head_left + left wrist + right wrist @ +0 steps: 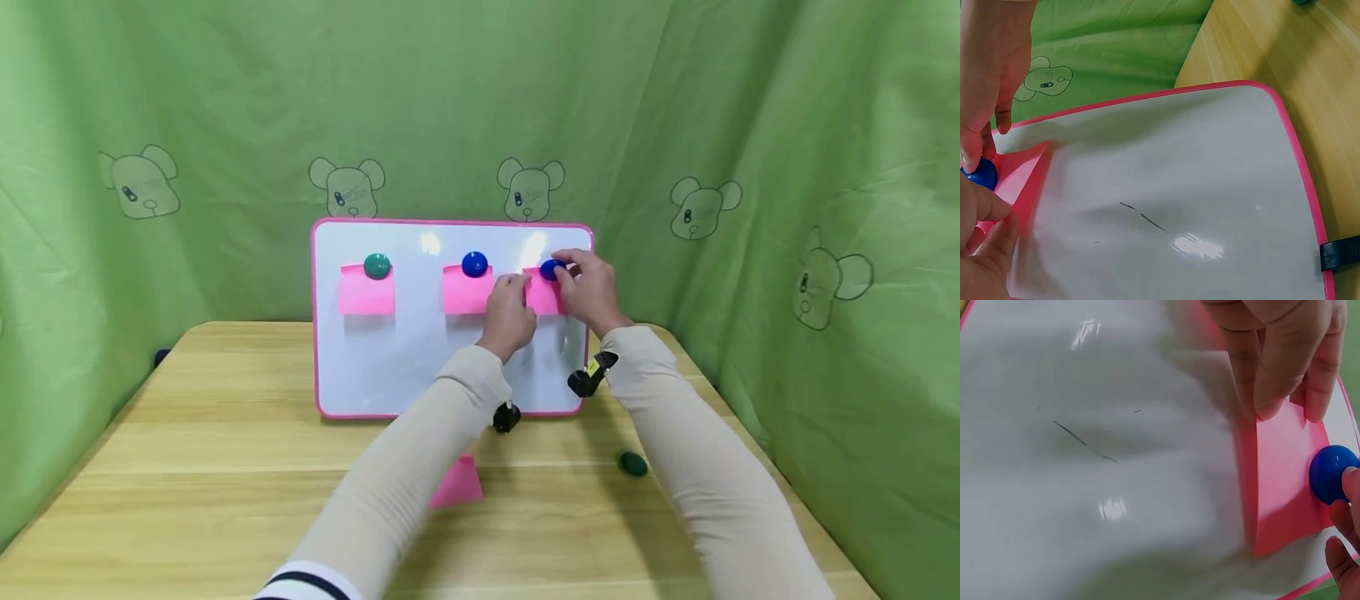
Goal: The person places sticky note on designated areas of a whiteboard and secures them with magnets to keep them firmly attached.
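At the whiteboard's upper right, my left hand (510,315) pinches the left edge of a pink sticky note (545,293) between thumb and fingers. My right hand (591,287) holds a round blue magnet (552,269) by its rim, over the note's upper right part. In the right wrist view, the pink note (1288,481) lifts off the board along its lower edge, with the blue magnet (1333,474) against its top. The left wrist view shows the blue magnet (982,174) partly covered by fingers.
The pink-framed whiteboard (360,367) stands upright on the wooden table (225,467). It bears another pink note (366,296) under a green magnet (377,266) and one under a blue magnet (475,264). A pink note (459,485) and a dark green magnet (633,463) lie on the table.
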A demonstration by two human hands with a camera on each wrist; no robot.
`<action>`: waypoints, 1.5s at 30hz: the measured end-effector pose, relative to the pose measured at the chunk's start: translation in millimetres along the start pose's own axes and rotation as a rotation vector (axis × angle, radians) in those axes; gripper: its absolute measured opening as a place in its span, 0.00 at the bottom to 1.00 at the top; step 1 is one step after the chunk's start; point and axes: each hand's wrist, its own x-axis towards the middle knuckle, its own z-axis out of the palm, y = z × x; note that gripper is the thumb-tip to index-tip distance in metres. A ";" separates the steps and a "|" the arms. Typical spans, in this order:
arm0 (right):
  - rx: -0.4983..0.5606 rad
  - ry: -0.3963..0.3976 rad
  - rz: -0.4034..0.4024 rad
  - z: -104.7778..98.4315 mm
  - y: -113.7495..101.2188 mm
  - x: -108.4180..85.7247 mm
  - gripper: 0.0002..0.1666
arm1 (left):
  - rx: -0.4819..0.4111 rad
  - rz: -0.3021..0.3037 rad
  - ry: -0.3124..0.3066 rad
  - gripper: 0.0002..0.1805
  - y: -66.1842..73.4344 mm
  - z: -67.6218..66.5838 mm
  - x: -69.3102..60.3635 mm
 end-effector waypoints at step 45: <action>-0.012 0.042 -0.011 7.1 0.3 1.4 0.10 | -0.020 0.022 0.019 0.27 -1.5 1.8 -3.5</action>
